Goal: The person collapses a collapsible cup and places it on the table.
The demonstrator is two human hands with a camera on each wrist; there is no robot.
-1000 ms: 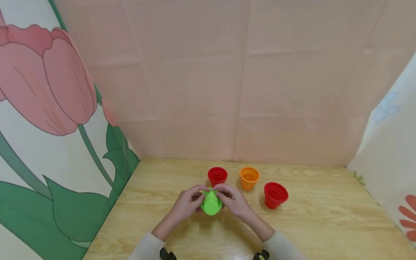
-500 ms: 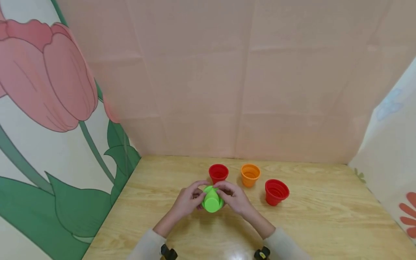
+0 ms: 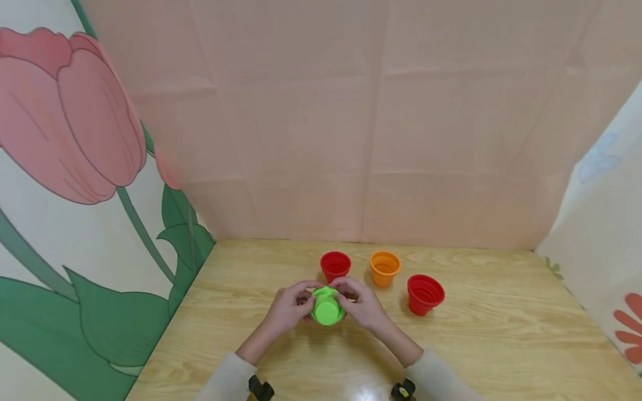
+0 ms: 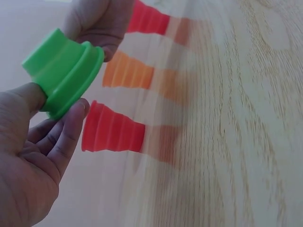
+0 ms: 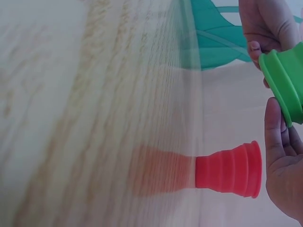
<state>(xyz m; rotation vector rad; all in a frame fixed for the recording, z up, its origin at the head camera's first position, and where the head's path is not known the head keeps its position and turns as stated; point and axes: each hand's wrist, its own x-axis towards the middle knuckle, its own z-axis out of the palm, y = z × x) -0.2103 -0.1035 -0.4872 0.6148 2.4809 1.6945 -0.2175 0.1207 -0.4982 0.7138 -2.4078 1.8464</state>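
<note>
A green collapsible cup [image 3: 327, 309] is held above the table between both hands, tilted so its base faces the person. My left hand [image 3: 288, 307] pinches one side of its rim, thumb outside on the wall. The right hand [image 3: 364, 305] grips the opposite side in the same way. In the left wrist view, the stepped wall of the green cup [image 4: 64, 71] shows, with the left hand [image 4: 35, 151] below it and the right hand [image 4: 102, 23] behind. The right wrist view cuts the green cup [image 5: 286, 80] off at its edge.
A red cup [image 3: 335, 265] stands upright just beyond the hands. Right of it are an orange cup [image 3: 384, 269] and another red cup [image 3: 425, 295]. The wooden table [image 3: 501, 334] meets a pinkish cloth backdrop [image 3: 371, 139] behind and painted walls at both sides.
Both hands keep their hold on the green cup. A pointed fold on the cup's upper side has flattened, and the cup looks slightly shorter. The head view has shifted a little.
</note>
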